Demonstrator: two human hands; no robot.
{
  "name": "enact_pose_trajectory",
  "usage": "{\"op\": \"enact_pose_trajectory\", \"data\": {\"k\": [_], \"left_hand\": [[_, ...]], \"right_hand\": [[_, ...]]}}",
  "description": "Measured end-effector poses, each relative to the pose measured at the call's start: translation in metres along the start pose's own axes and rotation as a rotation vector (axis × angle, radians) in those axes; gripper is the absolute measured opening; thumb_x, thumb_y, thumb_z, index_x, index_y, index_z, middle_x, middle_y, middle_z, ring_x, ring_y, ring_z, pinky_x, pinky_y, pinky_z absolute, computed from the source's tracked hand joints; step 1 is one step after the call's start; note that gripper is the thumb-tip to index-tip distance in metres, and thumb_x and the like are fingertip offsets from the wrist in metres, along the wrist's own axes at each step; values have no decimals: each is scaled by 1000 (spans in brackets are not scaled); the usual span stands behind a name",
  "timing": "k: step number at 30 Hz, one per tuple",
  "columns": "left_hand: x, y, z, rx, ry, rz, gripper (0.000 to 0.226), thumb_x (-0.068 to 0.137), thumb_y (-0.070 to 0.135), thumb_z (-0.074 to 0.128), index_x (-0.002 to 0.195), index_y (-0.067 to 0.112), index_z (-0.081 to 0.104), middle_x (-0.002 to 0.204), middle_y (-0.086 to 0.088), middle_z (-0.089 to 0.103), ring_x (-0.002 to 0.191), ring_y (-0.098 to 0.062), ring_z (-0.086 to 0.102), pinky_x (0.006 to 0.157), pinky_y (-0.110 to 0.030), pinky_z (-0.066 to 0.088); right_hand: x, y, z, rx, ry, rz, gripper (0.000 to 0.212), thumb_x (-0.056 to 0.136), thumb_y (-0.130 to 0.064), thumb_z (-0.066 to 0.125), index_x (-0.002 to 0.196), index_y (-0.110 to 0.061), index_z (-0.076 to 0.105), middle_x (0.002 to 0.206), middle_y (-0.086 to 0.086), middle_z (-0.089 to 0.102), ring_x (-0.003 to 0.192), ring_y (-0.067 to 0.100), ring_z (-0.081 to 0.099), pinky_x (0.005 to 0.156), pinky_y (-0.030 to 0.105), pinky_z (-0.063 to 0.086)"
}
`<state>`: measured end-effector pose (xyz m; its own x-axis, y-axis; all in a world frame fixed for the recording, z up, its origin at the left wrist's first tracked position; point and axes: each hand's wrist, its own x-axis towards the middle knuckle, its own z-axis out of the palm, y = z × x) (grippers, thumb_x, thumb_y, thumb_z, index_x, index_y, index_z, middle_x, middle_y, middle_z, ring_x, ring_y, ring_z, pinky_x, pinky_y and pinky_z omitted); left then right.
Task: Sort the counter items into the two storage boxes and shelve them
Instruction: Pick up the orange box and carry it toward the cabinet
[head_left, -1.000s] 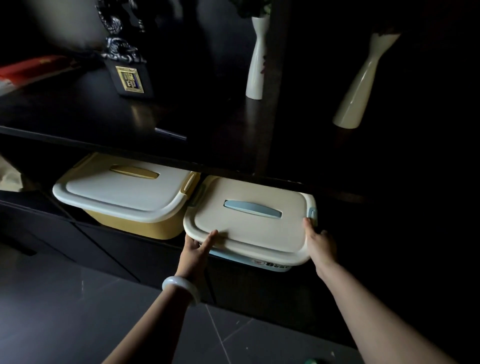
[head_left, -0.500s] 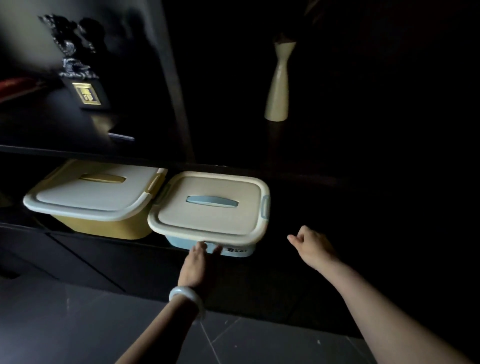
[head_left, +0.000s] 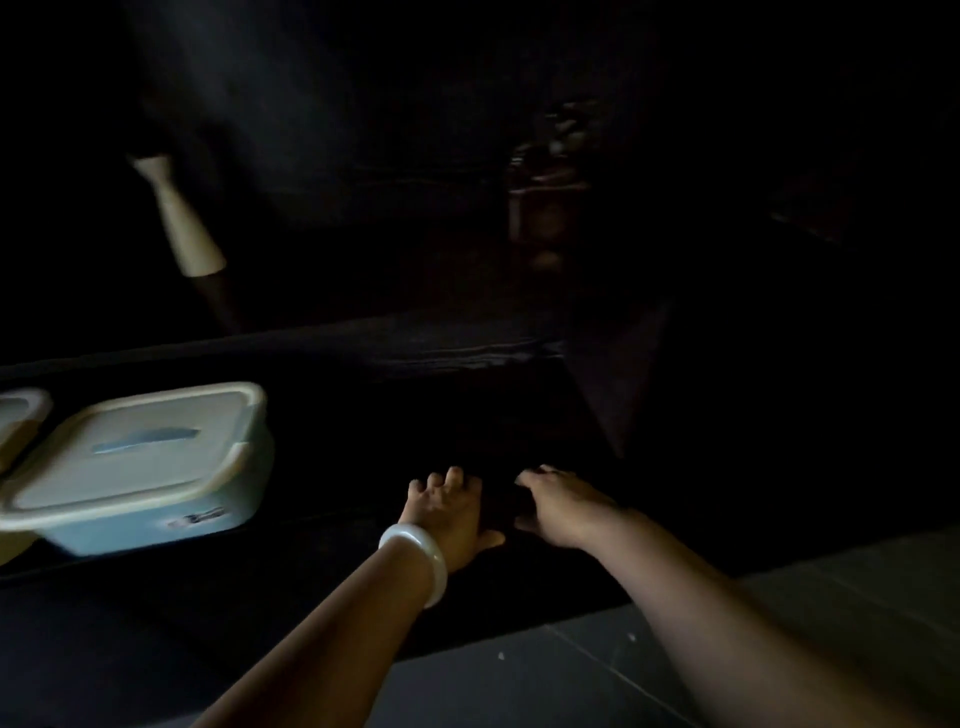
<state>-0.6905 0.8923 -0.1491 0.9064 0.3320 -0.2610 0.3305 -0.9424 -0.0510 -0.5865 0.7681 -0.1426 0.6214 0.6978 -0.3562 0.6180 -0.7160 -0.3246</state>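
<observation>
The blue storage box (head_left: 156, 525), closed under a cream lid with a blue handle, stands on the low dark shelf (head_left: 332, 525) at the left. Only a corner of the yellow box (head_left: 18, 415) shows at the left edge, beside it. My left hand (head_left: 447, 512), with a white bangle on the wrist, reaches onto the shelf to the right of the blue box, fingers spread and lightly bent, holding nothing I can see. My right hand (head_left: 563, 504) lies close beside it, fingers stretched forward into the dark. Neither hand touches a box.
A cream vase (head_left: 179, 218) stands on the dark counter above the shelf. A dark ornament (head_left: 545, 192) is faintly visible further right. Grey floor tiles (head_left: 779, 623) show at the lower right. Most of the scene is too dark to read.
Both hands have left the blue box and moved right along the shelf, coming close together. My view has swung to the right, so the boxes now sit at the left edge.
</observation>
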Motion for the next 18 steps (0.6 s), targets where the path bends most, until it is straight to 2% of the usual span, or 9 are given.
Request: {"op": "enact_pose_trajectory", "data": {"k": [4,7,9,12,15,18], "left_hand": [[9,110,-6,-30,-64,232,73,89,60,51,145,19,32,146,-8,34,131,-30,37,109,-43,30],[21,188,-19,-16,-69,380,68,90,57,52,143,17,36,144,-7,36,131,-28,38,111,-42,30],[30,246,-33,21,-50,484,66,90,56,52,141,15,37,144,-8,37,130,-28,38,110,-42,30],[42,329,-60,91,-8,624,65,92,55,50,141,14,37,144,-11,37,131,-30,38,111,-44,29],[53,415,-87,180,36,762,64,93,54,49,140,13,38,143,-12,38,130,-32,39,110,-46,30],[63,491,-106,289,85,869,63,93,55,49,138,13,39,140,-12,40,128,-32,40,108,-47,32]], "right_hand": [[-68,105,-3,58,32,179,58,89,-38,61,140,-22,40,145,5,41,130,24,41,104,31,35],[-121,185,-12,96,46,331,63,91,-35,59,145,-15,34,148,9,38,135,25,37,110,32,31],[-159,237,-20,119,68,440,62,93,-31,57,146,-10,33,150,11,34,137,25,35,111,33,30],[-215,302,-33,161,137,596,55,94,-23,55,143,-9,36,146,13,40,133,27,40,107,33,34],[-267,361,-45,169,193,752,61,92,-26,60,145,-10,33,146,12,40,132,28,41,105,33,34],[-307,410,-55,190,228,880,61,89,-24,64,142,-12,37,142,11,43,127,28,46,101,34,40]]}}
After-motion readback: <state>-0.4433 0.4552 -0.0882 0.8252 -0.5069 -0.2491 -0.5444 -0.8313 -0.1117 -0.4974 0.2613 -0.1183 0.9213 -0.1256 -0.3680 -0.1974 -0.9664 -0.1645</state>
